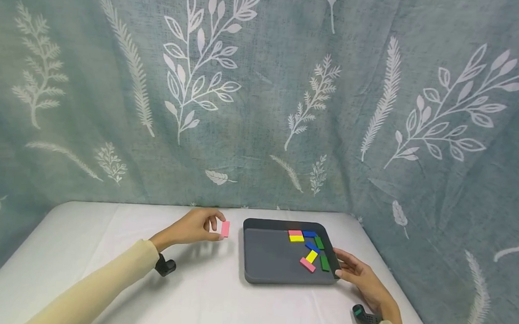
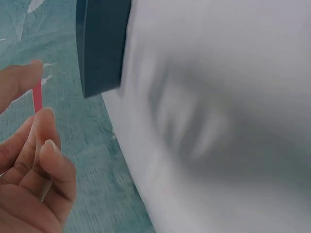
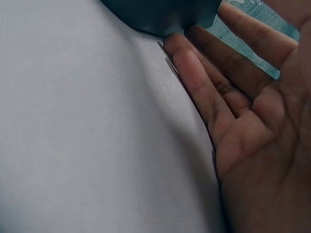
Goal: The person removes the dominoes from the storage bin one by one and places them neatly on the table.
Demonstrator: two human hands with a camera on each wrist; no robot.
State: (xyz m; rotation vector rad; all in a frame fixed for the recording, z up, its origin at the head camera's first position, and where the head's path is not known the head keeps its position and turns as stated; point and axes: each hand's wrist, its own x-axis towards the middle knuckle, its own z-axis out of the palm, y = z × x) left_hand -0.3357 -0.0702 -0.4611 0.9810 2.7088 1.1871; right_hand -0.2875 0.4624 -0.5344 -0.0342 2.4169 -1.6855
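Sleeves of pale yellow cloth cover both forearms, and a dark strap device sits at each wrist. Nearest on the right side, the right hand (image 1: pixel 361 277) lies low on the white tablecloth (image 1: pixel 199 296), fingers straight and relaxed, their tips touching the near right corner of the dark grey tray (image 1: pixel 263 253); the right wrist view confirms the fingertips (image 3: pixel 187 56) against the tray's edge, gripping nothing.

Further out on the left, the left hand (image 1: pixel 196 227) is raised just above the table, left of the tray. It pinches one pink block (image 1: pixel 225 228) between thumb and fingertips, held upright and a little apart from the tray's left wall. In the left wrist view the block (image 2: pixel 37 95) appears as a thin pink strip edge-on between thumb and forefinger, with the tray's corner (image 2: pixel 99 43) beyond it.

Inside the tray lie eight blocks, all gathered in its right half: two pink, two yellow, two blue and two green. One pink block is at the near end of the group, a yellow one just behind it and a green one to their right. At the far end a pink, a yellow and a blue block sit together near the back wall.

Behind the table hangs a blue-green curtain (image 1: pixel 263 93) printed with white leaf sprigs.
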